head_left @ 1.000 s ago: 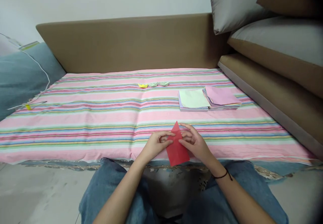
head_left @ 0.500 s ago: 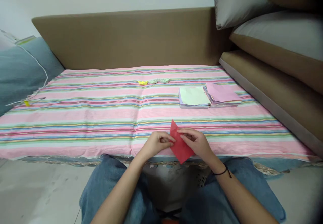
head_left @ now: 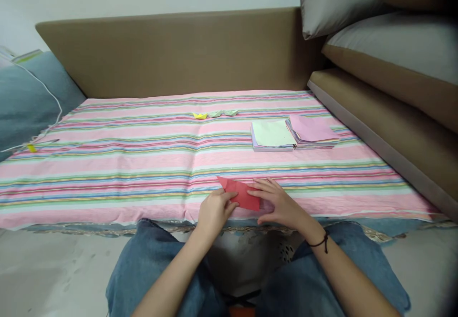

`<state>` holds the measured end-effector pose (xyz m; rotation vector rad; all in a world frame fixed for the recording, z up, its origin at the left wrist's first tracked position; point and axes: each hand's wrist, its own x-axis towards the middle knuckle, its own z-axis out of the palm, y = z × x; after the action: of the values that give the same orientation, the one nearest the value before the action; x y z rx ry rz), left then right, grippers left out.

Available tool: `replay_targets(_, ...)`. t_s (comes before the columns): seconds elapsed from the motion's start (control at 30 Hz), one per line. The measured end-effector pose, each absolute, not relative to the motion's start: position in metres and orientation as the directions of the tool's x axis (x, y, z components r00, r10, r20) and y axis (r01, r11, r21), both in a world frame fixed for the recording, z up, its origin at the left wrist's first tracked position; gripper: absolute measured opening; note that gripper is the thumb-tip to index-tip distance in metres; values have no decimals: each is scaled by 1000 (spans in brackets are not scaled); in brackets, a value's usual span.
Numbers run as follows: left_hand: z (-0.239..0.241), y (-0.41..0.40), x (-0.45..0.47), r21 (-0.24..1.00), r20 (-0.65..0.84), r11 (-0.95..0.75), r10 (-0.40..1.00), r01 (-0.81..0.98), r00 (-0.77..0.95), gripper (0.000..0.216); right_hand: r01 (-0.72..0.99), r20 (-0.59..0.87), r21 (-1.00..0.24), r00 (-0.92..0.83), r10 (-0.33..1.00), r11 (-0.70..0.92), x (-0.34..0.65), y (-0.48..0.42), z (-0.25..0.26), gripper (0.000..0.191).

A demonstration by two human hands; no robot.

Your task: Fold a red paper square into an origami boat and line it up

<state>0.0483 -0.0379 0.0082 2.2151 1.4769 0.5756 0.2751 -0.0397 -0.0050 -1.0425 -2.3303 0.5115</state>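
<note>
A folded piece of red paper point(head_left: 246, 199) lies near the front edge of the striped cloth, one pointed corner aimed to the upper left. My left hand point(head_left: 216, 208) pinches its left part between thumb and fingers. On the right side, my right hand point(head_left: 277, 201) has its fingers spread, with fingertips touching the paper's upper right edge and the thumb held apart below. Farther back stand small folded paper boats, a yellow boat point(head_left: 200, 116) and two pale green boats point(head_left: 214, 114), in a row.
Two stacks of square paper lie at the right, a pale green stack point(head_left: 272, 133) beside a pink stack point(head_left: 313, 128). Large cushions point(head_left: 386, 55) are piled on the right. A white cord point(head_left: 53, 100) runs along the left, near a yellow tag point(head_left: 31, 148). Striped cloth point(head_left: 118, 164) covers the seat.
The red paper has turned counterclockwise, its point swinging from up to the upper left, and moved down onto the cloth. My right hand has loosened its pinch and spread its fingers.
</note>
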Motion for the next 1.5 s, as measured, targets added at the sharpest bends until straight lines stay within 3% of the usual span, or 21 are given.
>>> replay_targets(0.1, 7, -45, 48, 288, 287, -517, 850, 806, 442, 21, 582, 318, -501, -565, 761, 641, 276, -40, -9, 56)
replay_targets(0.17, 3, -47, 47, 244, 364, -591, 791, 769, 492, 18, 573, 351, -507, -544, 762, 643, 277, -39, -9, 45)
replay_targets(0.27, -2, -45, 44, 301, 410, -631, 763, 715, 500, 21, 561, 399, -509, -518, 757, 652, 276, -35, -9, 37)
replay_targets(0.5, -1, -43, 41, 479, 362, -562, 826, 674, 432, 27, 495, 482, -583, -427, 765, 644, 270, -22, -12, 20)
replay_targets(0.67, -9, -46, 50, 533, 410, -511, 853, 675, 322, 10, 501, 426, -679, -328, 843, 537, 266, -14, -10, 2)
replay_targets(0.9, -11, -48, 57, 641, 389, -441, 892, 629, 230, 8, 553, 407, -717, -162, 899, 425, 256, -13, -9, 13)
replay_targets(1.0, -10, -50, 58, 569, 389, -463, 880, 679, 273, 28, 581, 400, -710, -130, 907, 397, 253, -12, -10, 14)
replay_targets(1.2, -13, -51, 57, 266, 361, -547, 820, 794, 444, 50, 605, 395, -699, -118, 911, 382, 252, -11, -9, 17)
replay_targets(1.5, -3, -49, 58, 207, 304, -584, 801, 785, 516, 46, 615, 386, -701, -100, 917, 362, 250, -10, -10, 19)
